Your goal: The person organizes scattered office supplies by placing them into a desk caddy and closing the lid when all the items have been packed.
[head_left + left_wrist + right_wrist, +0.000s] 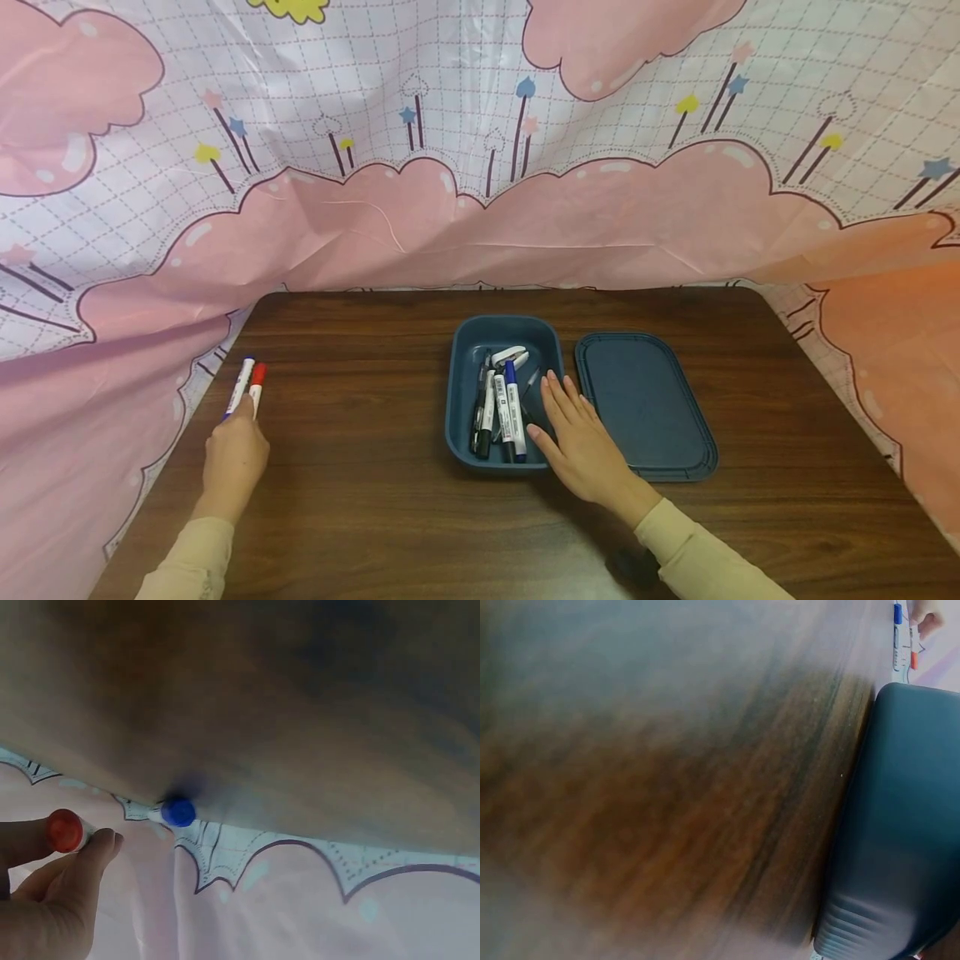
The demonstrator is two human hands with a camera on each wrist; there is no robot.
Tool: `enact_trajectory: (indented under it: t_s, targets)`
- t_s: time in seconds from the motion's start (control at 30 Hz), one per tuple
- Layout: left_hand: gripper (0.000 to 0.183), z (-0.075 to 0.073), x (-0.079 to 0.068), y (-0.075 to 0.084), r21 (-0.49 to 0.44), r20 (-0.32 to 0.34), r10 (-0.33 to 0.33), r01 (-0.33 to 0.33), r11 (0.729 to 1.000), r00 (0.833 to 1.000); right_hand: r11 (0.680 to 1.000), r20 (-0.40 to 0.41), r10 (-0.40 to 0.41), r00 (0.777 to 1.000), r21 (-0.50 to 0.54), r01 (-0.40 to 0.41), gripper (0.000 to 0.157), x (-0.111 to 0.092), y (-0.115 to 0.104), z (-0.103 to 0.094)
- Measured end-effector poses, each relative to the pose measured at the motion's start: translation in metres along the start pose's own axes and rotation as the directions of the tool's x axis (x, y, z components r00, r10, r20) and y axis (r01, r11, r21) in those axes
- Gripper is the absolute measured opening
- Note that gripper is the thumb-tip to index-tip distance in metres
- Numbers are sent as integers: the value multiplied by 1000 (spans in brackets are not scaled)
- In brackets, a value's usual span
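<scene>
At the table's left side my left hand (236, 454) pinches a red marker (257, 389) with a white barrel; in the left wrist view its red end (65, 830) shows between thumb and finger. A blue marker (240, 387) lies on the table just left of it, its blue end (178, 812) apart from the fingers in the left wrist view. My right hand (581, 442) has its fingers extended at the right rim of a dark blue box (450, 400), overlapping that rim. Inside lie several white-barrelled markers (513, 412), dark pens (480, 400) and a white rounded object (510, 357).
The box's flat dark blue lid (648, 408) lies on the brown wooden table (352, 467) to the right of the box. A patterned pink and white cloth (450, 225) hangs behind the table and around its sides.
</scene>
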State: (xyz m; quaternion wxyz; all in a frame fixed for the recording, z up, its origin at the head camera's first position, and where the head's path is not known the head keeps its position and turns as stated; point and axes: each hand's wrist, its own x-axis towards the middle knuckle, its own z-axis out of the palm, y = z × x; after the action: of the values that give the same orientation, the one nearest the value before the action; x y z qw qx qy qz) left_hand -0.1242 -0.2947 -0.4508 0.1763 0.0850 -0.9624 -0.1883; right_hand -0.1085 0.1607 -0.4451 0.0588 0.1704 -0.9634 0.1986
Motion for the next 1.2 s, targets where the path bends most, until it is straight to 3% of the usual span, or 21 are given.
enact_trajectory:
  t_s: [0.3,0.53,0.93,1.2]
  targets:
    - [39,-11,10,24,-30,-96,74,-78,997,993,1000,40,21,999,-4,-21,70,0,0,-1]
    - [41,-18,16,46,-36,-166,169,-177,984,972,1000,29,11,1000,0,-11,70,0,0,-1]
    - [42,-28,21,77,-66,-203,248,-265,962,947,1000,46,16,999,-5,-16,70,0,-1,-1]
    - [43,-30,24,92,-97,-191,254,-276,956,948,1000,30,10,999,-8,-10,70,0,-1,-1]
